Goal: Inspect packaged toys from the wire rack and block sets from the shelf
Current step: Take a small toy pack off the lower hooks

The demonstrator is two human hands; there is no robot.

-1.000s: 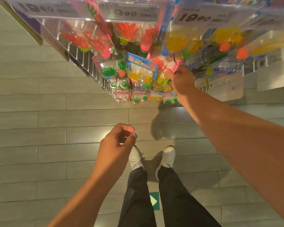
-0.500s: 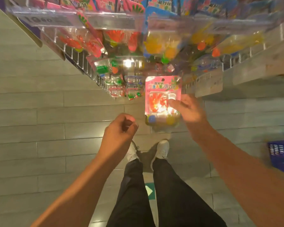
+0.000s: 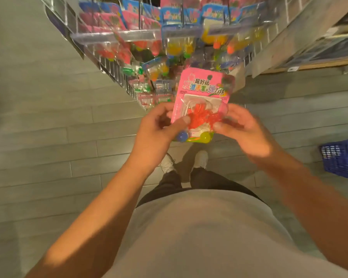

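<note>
**Both hands now on the pink toy pack**

Half a second ago only the right hand (image 3: 247, 133) held the pink blister pack (image 3: 204, 97) while the left hung curled below it; now the left hand (image 3: 157, 131) has come up and pinches the pack's left edge, thumb on the front, and the right hand pinches the right edge. The pack sits upright between them, in front of the wire rack (image 3: 117, 71) and clear of its hooks.

A red hand-shaped toy (image 3: 203, 117) shows under the clear bubble, with a blue ball (image 3: 181, 136) and a yellow-green ball (image 3: 206, 137) at the bottom.

Behind, more carded packs hang in rows behind clear plastic price strips (image 3: 117, 36), blurred. A blue plastic crate (image 3: 342, 159) stands on the grey plank floor (image 3: 48, 137) at right. White shoes (image 3: 201, 159) show below the pack.
</note>
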